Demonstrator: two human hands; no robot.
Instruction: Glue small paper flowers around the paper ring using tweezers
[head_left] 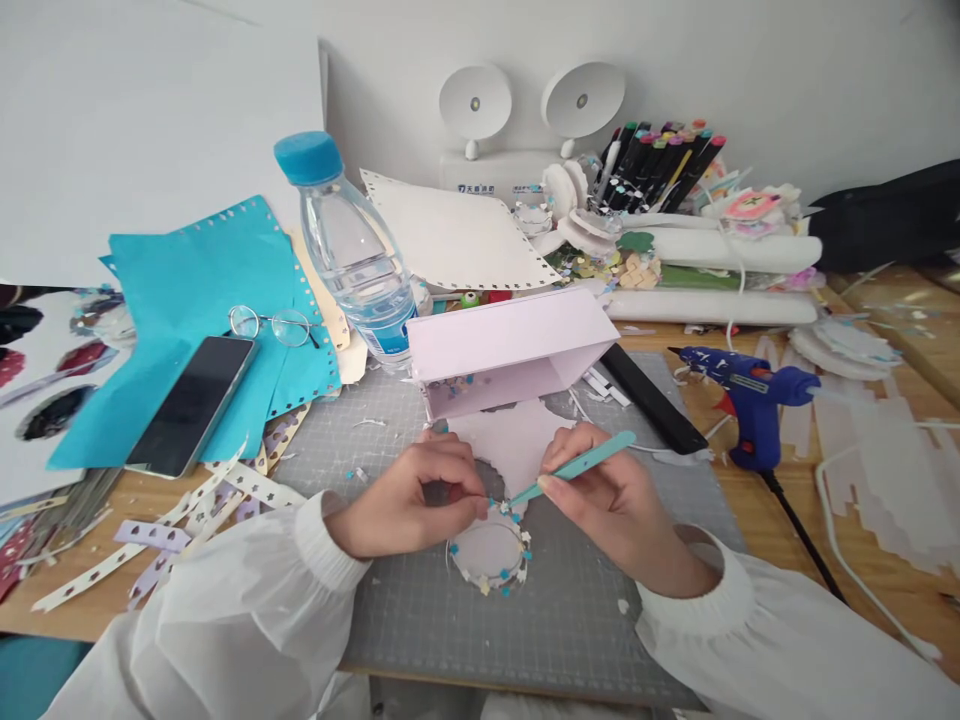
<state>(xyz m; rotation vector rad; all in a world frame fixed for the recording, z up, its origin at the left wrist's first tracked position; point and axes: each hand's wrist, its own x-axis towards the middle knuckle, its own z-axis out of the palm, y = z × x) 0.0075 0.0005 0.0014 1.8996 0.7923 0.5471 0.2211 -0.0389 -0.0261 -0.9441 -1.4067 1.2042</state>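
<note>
My right hand [611, 500] is closed around a pair of teal tweezers [592, 458], their tips reaching down to the upper rim of a round paper piece [489, 548]. Small blue, white and yellow flower shapes ring that piece, which lies on the grey cutting mat [420, 630]. At the same rim my left hand [424, 500] pinches with thumb and forefinger; what is between them is too small to make out. Just beyond both hands lies a pale pink paper sheet [517, 440] with a scalloped edge, in front of an open pale pink paper box [510, 345].
A water bottle [352, 250] stands behind on the left. Glasses [289, 328] and a phone [195, 405] rest on blue paper [180, 280], near punched paper strips [202, 520]. To the right are a black bar [652, 400] and a blue glue gun [757, 395] with its cord.
</note>
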